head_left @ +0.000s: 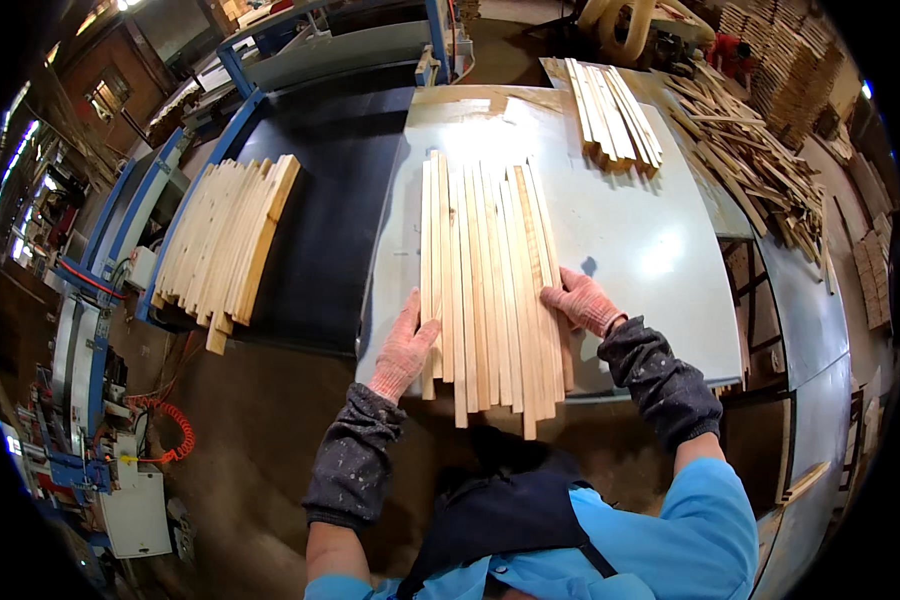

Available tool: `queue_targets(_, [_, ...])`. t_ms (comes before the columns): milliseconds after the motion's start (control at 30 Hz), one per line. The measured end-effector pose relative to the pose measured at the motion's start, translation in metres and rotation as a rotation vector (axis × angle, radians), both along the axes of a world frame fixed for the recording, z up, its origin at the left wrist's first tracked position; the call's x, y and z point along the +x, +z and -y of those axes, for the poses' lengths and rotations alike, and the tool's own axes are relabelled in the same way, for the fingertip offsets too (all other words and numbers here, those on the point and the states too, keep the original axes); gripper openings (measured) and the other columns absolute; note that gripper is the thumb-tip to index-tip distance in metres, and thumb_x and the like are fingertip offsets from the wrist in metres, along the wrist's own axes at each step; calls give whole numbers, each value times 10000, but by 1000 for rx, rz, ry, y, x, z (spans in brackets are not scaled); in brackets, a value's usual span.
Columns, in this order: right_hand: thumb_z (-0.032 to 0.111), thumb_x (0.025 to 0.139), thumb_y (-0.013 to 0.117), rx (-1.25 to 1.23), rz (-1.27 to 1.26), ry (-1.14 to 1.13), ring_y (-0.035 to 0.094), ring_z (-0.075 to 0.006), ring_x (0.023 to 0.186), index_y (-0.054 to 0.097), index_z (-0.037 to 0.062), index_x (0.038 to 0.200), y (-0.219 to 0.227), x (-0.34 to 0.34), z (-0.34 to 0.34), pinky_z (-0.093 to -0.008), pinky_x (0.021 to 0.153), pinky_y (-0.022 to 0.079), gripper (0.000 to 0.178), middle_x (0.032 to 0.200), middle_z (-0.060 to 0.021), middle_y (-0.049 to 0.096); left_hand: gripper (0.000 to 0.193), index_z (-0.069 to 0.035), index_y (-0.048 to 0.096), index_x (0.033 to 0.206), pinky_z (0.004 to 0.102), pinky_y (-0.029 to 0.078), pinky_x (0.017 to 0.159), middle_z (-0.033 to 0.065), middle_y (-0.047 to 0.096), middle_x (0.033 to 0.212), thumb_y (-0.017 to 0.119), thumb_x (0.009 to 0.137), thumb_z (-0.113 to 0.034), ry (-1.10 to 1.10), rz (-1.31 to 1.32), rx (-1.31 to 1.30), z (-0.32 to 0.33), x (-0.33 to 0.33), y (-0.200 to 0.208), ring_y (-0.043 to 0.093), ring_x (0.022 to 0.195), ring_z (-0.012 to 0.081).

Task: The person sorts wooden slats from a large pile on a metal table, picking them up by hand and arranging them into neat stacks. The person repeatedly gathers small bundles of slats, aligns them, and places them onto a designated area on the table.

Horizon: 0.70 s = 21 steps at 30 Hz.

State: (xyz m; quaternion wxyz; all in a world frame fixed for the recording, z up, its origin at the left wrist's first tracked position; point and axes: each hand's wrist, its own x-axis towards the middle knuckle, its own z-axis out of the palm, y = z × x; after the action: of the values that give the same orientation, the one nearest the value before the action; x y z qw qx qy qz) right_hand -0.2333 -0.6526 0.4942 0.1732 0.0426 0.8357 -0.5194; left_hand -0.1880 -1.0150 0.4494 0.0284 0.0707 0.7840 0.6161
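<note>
A batch of pale wooden strips (490,290) lies side by side on a smooth grey tabletop (650,250), their near ends uneven and jutting past the table's front edge. My left hand (405,345), in a pinkish knit glove, rests against the batch's left side, fingers stretched forward and thumb over the outer strips. At the right side my gloved right hand (582,302) touches the outer strips, its thumb on top and its fingers extended along the edge. Neither hand is wrapped round a strip. The undersides of the strips are hidden.
Left of the table, another row of strips (230,240) lies on a dark conveyor belt (320,200) with a blue frame. A smaller stack (612,115) sits at the table's far right. Beyond are a heap of loose offcuts (750,150) and a person in red (732,55).
</note>
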Motion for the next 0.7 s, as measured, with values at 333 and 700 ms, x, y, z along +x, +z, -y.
queue_targets(333, [434,965,748,-5,-214,133,757,-435,1140,538,-78,1486,-20,-93,176,-463,997,585,761,1176,-303,776,813,-25,456,1661,396,404,1262,217,556,1641,722,1036,-473,272,54,-592,160,-87,21,524,1529,334])
queue_targets(700, [461,981,692,109,-210,230,756,-494,1069,415,-161,1411,-15,-161,390,-538,937,597,805,1086,-357,759,942,-83,281,1753,542,40,1377,239,210,1823,462,1064,-700,426,290,-1390,298,-152,50,137,1698,409])
